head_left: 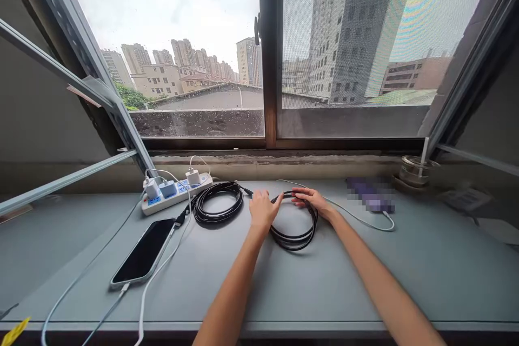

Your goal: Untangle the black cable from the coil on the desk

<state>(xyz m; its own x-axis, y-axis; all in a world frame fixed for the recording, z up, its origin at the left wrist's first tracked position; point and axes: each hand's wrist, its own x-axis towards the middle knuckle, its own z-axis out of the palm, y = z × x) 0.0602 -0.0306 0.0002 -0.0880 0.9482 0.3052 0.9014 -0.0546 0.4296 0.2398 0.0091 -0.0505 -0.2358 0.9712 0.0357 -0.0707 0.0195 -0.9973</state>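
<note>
A black cable coil (pixel 295 238) lies on the grey sill-side table (pixel 308 281) in front of the window. My left hand (pixel 263 210) rests on the coil's left side, fingers curled over the strands. My right hand (pixel 311 200) lies on the coil's upper right, fingers stretched along the cable and pressing it. A second black cable coil (pixel 218 204) lies just to the left, apart from both hands.
A white power strip (pixel 175 194) with several chargers sits at the back left. A dark phone (pixel 145 252) lies face up with white leads running off the front edge. A purple object (pixel 370 194) and a glass jar (pixel 417 170) stand at the right.
</note>
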